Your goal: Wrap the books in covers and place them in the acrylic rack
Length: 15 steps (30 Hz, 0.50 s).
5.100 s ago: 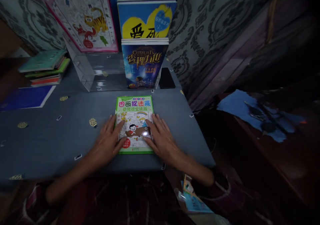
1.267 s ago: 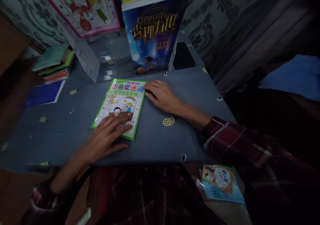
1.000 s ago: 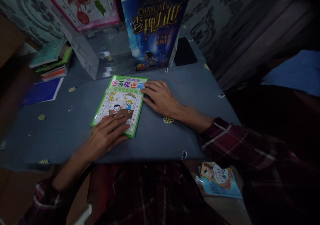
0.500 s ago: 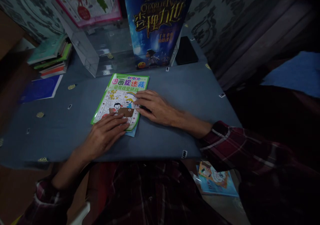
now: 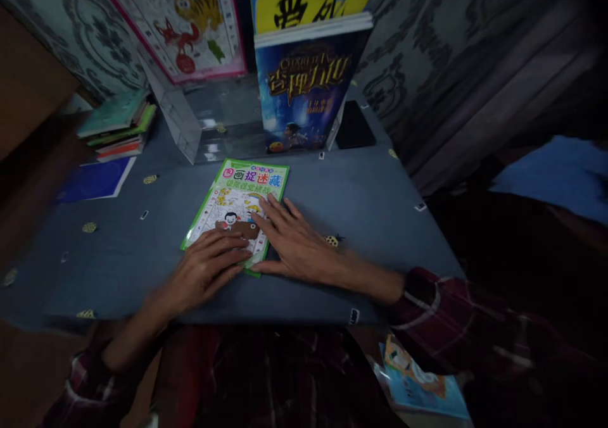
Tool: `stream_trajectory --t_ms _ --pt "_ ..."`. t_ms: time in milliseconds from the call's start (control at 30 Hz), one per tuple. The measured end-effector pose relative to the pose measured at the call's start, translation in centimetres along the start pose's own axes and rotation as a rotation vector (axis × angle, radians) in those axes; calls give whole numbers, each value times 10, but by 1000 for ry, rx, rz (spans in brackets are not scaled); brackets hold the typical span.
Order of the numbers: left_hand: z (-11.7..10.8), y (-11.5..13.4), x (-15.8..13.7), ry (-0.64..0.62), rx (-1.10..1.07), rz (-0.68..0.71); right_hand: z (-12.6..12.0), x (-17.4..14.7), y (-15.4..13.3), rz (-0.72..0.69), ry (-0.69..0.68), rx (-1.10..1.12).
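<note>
A green-bordered picture book point(image 5: 237, 206) with a cartoon cover lies on the blue-grey tablecloth, slightly turned. My left hand point(image 5: 209, 263) rests flat over its lower left part, fingers stretched across the cover. On the book's right edge lies my right hand point(image 5: 297, 241), fingers spread, with the thumb near the lower right corner. Neither hand is closed around anything. Part of the cover's lower drawing is hidden under the fingers.
Behind the book stands a clear acrylic rack point(image 5: 183, 121) holding a blue novel point(image 5: 304, 92) and a pink-edged picture book point(image 5: 190, 29). A black flat device point(image 5: 354, 126) lies right of it. At left are stacked books point(image 5: 118, 124) and a blue booklet point(image 5: 95, 180). Another book point(image 5: 422, 377) lies below the table edge.
The view has tilted up, showing more of the rack's books. My right hand has slid lower along the book's right edge and spread its fingers. The blue sheet under the book's lower edge no longer shows.
</note>
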<state>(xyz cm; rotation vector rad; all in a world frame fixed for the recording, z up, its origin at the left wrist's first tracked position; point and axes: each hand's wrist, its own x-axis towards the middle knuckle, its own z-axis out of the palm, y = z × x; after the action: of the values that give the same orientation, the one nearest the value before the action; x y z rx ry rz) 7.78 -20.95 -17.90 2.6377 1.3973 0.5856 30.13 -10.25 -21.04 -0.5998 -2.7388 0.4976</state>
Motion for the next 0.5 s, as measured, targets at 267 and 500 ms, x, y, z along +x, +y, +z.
stream_trajectory --t_ms 267,500 --pt "0 -61 28 -145 101 -185 -7 7 8 15 -59 -32" --pt "2 -112 65 -152 69 -391 -13 35 44 233 -8 -49"
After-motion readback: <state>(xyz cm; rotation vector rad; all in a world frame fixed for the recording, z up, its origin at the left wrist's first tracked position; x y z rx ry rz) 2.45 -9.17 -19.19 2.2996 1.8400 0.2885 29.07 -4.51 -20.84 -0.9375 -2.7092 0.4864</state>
